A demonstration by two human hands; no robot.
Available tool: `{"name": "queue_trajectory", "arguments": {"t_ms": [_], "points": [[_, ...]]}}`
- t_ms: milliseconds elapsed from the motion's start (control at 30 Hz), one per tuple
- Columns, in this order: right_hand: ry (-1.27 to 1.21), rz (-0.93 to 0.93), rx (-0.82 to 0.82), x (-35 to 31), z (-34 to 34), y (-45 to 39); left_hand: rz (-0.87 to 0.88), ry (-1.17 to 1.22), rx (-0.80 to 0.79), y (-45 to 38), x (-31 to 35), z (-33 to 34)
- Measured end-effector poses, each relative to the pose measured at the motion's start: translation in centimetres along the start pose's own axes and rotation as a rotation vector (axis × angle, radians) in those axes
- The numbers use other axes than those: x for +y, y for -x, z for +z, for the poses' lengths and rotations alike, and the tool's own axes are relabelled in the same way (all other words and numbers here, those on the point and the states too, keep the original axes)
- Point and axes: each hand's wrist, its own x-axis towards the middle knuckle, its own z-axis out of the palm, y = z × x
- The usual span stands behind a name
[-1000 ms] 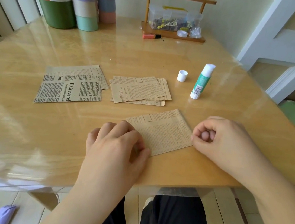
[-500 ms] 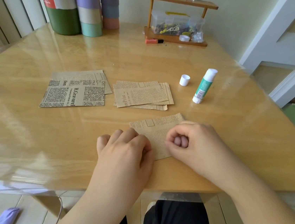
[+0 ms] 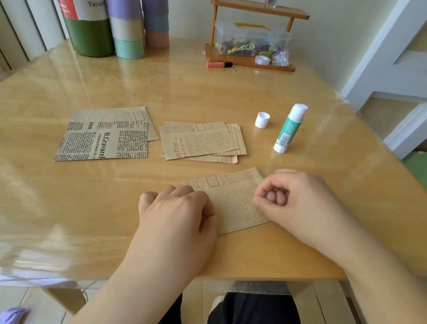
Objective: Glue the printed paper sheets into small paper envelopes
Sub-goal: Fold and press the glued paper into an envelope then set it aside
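Observation:
A folded sheet of brown newspaper-print paper (image 3: 234,202) lies flat near the table's front edge. My left hand (image 3: 178,213) rests knuckles-up on its left part with fingers curled under and covers that side. My right hand (image 3: 288,198) is a loose fist that presses on the sheet's right edge. A stack of small folded envelopes (image 3: 202,141) lies beyond it, and flat printed sheets (image 3: 103,139) lie further left. The uncapped green glue stick (image 3: 290,129) lies to the right with its white cap (image 3: 262,120) beside it.
Tall coloured canisters (image 3: 124,20) stand at the back of the wooden table (image 3: 52,206). A small wooden rack (image 3: 254,37) with a clear box of bits stands back right. The table's right edge drops off near a white stair frame (image 3: 393,66).
My right fist slid left across the folded sheet, then back to its right edge. My left hand stayed on the sheet's left side.

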Motion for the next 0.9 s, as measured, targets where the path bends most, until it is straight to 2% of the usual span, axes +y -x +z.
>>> {"name": "queue_trajectory", "arguments": {"t_ms": [100,267,533,633,767,833,900], "points": [[-0.054,-0.087,-0.061,-1.8,1.6,-0.3,-0.023,0.001,-0.038,-0.9,0.3,0.4],[-0.064,-0.129,-0.073,-2.0,2.5,-0.6,-0.017,-0.056,0.022,-0.8,0.2,0.9],[0.001,0.098,0.059,2.0,-0.3,-0.6,-0.053,-0.042,0.054,0.0,-0.9,0.0],[0.023,0.136,0.047,2.4,-0.8,-0.6,-0.051,-0.028,0.044,0.0,-0.8,0.0],[0.107,0.071,0.028,1.5,-0.8,-1.1,-0.070,-0.061,0.013,-0.7,-0.8,-0.1],[0.062,0.010,0.016,0.3,-0.4,-1.4,-0.075,-0.101,-0.077,-1.4,0.0,-0.7],[0.016,-0.062,-0.027,-1.2,0.6,-1.6,-0.082,-0.136,-0.100,-2.1,0.1,-0.2]]}}
